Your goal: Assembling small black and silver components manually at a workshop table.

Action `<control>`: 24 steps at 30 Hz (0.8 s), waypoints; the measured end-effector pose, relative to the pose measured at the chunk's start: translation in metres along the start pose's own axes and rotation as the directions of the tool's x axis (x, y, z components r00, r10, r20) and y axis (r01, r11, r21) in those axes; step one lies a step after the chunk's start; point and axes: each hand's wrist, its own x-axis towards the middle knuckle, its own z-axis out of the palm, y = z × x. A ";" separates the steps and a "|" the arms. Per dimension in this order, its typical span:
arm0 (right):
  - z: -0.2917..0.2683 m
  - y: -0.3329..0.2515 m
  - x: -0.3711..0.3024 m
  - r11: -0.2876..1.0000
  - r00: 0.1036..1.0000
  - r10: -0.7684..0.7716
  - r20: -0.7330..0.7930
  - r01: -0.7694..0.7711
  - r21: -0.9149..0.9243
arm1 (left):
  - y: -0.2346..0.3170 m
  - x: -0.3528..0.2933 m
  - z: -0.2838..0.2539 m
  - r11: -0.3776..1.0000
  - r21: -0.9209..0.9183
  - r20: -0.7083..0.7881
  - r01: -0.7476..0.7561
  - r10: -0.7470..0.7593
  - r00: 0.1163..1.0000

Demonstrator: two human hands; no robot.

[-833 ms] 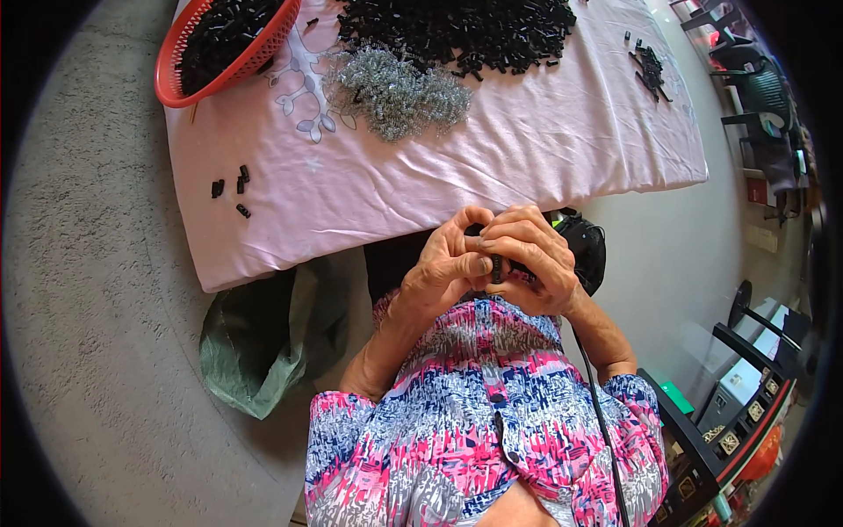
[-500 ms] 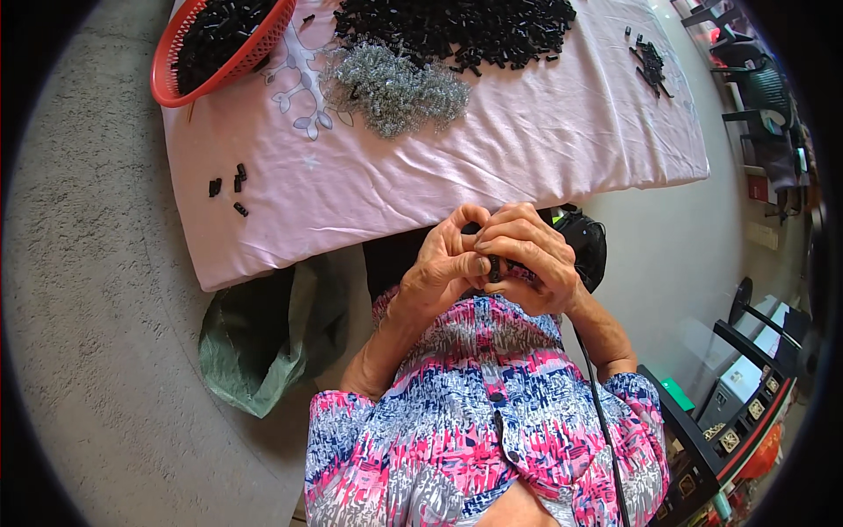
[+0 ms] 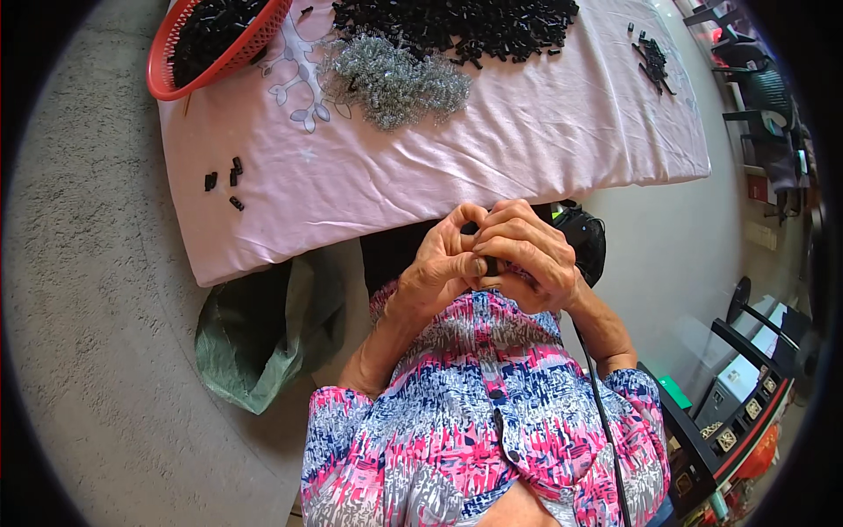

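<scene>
My left hand (image 3: 438, 263) and my right hand (image 3: 532, 255) meet just off the near edge of the table, in front of my shirt. Both are closed, fingers curled and fingertips together. Between them sits a small black plastic piece (image 3: 492, 266), mostly covered by my fingers; my left thumb presses against its side. On the cloth beyond lies a tangled heap of small silvery springs (image 3: 397, 83). Behind that heap spreads a large pile of similar small black pieces (image 3: 509, 31).
A pink cloth (image 3: 351, 189) covers the table. A red plastic basket (image 3: 158, 66) of black pieces stands far left. Loose black pieces (image 3: 235, 171) lie at left, more (image 3: 654, 63) at far right. A green sack (image 3: 255, 386) hangs open below the near left edge.
The view has shifted slightly. My hands stay together in almost the same grip, and the black piece between them shows a little less of its ridged side.
</scene>
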 end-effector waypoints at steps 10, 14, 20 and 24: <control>0.003 0.005 0.006 0.995 1.000 0.022 -0.020 -0.020 0.093 | 0.014 -0.004 -0.005 0.995 0.104 -0.006 -0.003 0.003 1.000; -0.007 0.006 0.006 0.999 0.996 0.040 -0.081 -0.040 0.011 | 0.039 -0.017 0.015 0.951 0.271 0.023 -0.148 0.148 0.989; -0.044 0.031 0.004 0.855 0.918 0.157 -0.364 -0.311 -0.416 | 0.149 -0.060 0.023 0.047 0.960 0.020 -0.276 0.971 0.236; -0.047 0.057 0.003 0.856 0.861 0.208 -0.464 -0.390 -0.339 | 0.197 -0.089 -0.015 -0.219 0.954 0.234 0.205 0.971 -0.049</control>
